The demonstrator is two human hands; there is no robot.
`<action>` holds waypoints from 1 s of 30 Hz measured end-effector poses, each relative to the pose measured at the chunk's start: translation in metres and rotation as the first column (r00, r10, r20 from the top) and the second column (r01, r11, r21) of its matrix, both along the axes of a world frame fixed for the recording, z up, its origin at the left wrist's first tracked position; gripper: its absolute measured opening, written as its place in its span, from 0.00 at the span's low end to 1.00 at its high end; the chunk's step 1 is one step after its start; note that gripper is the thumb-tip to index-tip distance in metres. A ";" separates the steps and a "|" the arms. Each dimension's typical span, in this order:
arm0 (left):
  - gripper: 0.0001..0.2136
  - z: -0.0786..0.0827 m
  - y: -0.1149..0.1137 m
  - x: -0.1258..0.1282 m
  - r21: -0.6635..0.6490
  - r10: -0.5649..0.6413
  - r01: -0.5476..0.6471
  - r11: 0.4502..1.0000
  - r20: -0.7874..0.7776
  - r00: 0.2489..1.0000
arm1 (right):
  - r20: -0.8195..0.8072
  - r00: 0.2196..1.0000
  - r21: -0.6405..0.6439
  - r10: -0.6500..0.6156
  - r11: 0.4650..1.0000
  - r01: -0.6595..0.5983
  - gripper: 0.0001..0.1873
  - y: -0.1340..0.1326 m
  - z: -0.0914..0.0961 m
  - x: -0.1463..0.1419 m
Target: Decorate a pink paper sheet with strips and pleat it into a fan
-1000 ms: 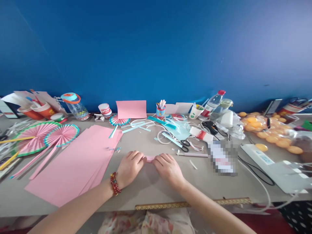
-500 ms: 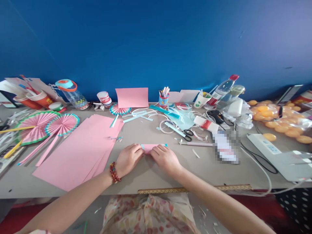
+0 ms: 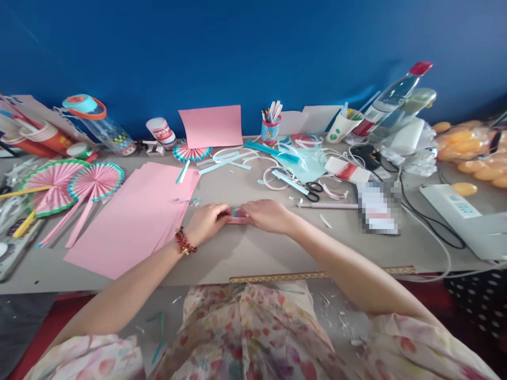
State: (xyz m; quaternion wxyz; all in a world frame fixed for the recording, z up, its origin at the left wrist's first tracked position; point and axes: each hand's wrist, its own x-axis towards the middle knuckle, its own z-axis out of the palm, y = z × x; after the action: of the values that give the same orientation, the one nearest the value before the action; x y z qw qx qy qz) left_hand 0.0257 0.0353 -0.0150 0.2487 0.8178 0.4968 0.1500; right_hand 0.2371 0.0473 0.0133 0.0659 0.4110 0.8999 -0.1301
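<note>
Between my hands, just above or on the table, is a small folded strip of pink paper (image 3: 237,220) with a bit of light blue showing on it. My left hand (image 3: 209,222), with a red bead bracelet at the wrist, pinches its left end. Fingers of my right hand (image 3: 266,215) are closed over its right end and hide much of it. Left of my hands lies a stack of pink paper sheets (image 3: 134,211). Small paper scraps (image 3: 190,201) lie on the top sheet's right side.
Pleated pink paper fans (image 3: 97,182) lie at the left. Black-handled scissors (image 3: 313,191), blue strips and white cord are beyond my right hand. A pen cup (image 3: 271,129) stands by the wall, a tilted bottle (image 3: 390,100) at the back right. A wooden ruler (image 3: 277,276) lies along the front edge.
The camera view has shifted and tipped downward. My hands have turned the pink paper, which now shows as a narrower, shorter piece between closer fingers.
</note>
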 end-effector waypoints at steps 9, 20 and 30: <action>0.10 -0.007 0.006 -0.001 0.030 -0.016 0.018 0.999 -0.044 0.999 | 0.085 0.987 -0.221 0.137 0.968 -0.115 0.15 0.030 0.012 -0.008; 0.09 -0.001 0.016 0.003 0.012 -0.062 0.066 0.998 -0.220 0.974 | 0.184 0.981 -0.152 0.058 0.988 -0.030 0.21 0.024 0.016 -0.018; 0.07 0.003 0.011 0.004 -0.032 0.022 -0.028 0.999 -0.165 0.986 | 0.103 0.994 -0.069 -0.047 0.996 0.054 0.19 0.012 0.007 -0.020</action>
State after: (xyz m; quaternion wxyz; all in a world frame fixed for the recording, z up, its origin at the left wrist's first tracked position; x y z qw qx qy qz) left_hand 0.0301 0.0459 -0.0123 0.2186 0.8168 0.5284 0.0764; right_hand 0.2169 0.0594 0.0203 0.1230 0.4371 0.8794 -0.1431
